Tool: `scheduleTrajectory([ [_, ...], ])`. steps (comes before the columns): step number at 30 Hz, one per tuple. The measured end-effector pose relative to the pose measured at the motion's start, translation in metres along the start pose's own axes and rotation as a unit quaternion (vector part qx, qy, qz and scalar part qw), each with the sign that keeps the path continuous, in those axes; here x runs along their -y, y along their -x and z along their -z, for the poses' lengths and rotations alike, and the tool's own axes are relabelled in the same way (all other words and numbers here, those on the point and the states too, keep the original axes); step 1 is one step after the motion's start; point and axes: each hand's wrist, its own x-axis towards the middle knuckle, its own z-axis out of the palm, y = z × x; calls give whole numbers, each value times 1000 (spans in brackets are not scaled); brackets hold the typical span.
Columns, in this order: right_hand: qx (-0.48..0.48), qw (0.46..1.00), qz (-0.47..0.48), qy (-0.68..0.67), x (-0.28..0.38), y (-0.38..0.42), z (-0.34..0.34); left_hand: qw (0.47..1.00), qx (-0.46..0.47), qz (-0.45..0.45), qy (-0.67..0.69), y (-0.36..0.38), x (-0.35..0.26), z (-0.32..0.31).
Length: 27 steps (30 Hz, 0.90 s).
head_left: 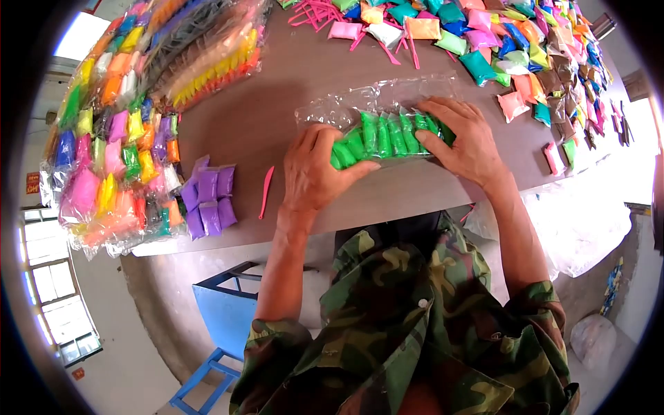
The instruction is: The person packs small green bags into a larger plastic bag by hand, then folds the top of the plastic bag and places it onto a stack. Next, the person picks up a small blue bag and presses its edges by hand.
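A clear plastic bag (pixel 377 97) lies across the table near its front edge, with a row of small bright green packets (pixel 393 135) inside. My left hand (pixel 315 166) grips the bag's left end, its thumb lying along the front of the packets. Around the right end curls my right hand (pixel 465 138), fingers over the back and thumb on the front. The hands partly hide the outermost packets. Left of my left hand, a pink plastic knife (pixel 266 192) rests on the table, and beyond it sits a small cluster of purple packets (pixel 209 197).
Bagged rows of multicoloured packets (pixel 128 145) cover the table's left side. A heap of loose coloured packets (pixel 519 59) fills the back right, near pink plastic sticks (pixel 325 12). A blue chair (pixel 225 304) stands below the table at left; white plastic bags (pixel 581 225) are at right.
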Motion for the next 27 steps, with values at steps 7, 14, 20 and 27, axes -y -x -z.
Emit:
scheduleTrajectory([
  [7,-11,999,23,39,8,-8,8,999,-1,1,32,-6,-8,6],
  [14,41,997,71,-12,32,-23,-4,996,77,-28,42,-14,-4,8],
  [20,43,997,63,-33,34,-24,-11,996,60,-11,59,-37,-19,13],
  [27,31,997,51,-57,31,-21,-13,988,153,-24,24,-43,-20,-1],
])
